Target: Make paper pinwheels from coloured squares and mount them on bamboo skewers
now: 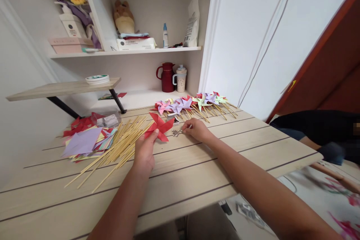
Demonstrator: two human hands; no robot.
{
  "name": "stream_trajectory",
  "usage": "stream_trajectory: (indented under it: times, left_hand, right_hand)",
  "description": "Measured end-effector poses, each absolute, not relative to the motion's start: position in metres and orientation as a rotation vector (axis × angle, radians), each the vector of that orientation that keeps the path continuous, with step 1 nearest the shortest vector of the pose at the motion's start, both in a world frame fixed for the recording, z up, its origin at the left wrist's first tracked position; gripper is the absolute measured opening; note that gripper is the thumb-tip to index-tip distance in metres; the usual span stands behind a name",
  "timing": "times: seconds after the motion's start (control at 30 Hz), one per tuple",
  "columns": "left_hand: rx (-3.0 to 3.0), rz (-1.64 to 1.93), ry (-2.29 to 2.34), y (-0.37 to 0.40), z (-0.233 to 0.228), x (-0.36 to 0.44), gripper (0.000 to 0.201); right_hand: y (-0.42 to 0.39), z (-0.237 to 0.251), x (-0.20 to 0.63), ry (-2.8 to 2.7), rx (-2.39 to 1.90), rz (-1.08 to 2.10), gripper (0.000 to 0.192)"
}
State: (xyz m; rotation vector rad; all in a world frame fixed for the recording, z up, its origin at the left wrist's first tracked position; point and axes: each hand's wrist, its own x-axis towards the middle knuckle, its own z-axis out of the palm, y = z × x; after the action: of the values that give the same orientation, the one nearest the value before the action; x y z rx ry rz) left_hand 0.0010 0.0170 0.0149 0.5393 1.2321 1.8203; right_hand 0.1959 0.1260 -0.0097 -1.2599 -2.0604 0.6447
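On a pale wooden table point(197, 172) with dark grooves running across it, set against a white wall with a built-in shelf point(126, 50), a person works with both hands. The left hand point(144, 152) pinches the lower edge of one red paper pinwheel point(159, 126) between thumb and fingers, holding it just off the tabletop near the middle of the table. The right hand point(198, 129) rests just beside it, fingers closed lightly on a small pin, touching a little cluster of silver pins point(177, 132) on the wood. To the left lie a loose heap of bamboo sticks point(118, 148), too many to count, and one stack of coloured paper squares point(84, 142). Behind the hands one row of finished pinwheels point(194, 103) on sticks lies on the table, roughly ten, though they overlap. In the alcove stand one red jug point(167, 77) and one lidded cup point(180, 78). At the right edge another person's dark sleeve point(317, 127) shows.
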Motion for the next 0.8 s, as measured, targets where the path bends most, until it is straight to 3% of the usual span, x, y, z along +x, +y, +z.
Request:
stream_trajectory:
  times: [0.33,0.8]
  left_hand:
    - [0.573,1.805,1.235,0.0170,0.0120,-0.0002,0.013]
    - [0.578,1.775,1.233,0.0174,0.0117,0.0004,0.017]
  right_hand:
    - [0.1276,-0.0167,0.1910,-2.139,-1.228,0.562,0.021]
    - [0.1229,-0.0078,0.1922,-2.211,-1.228,0.636,0.019]
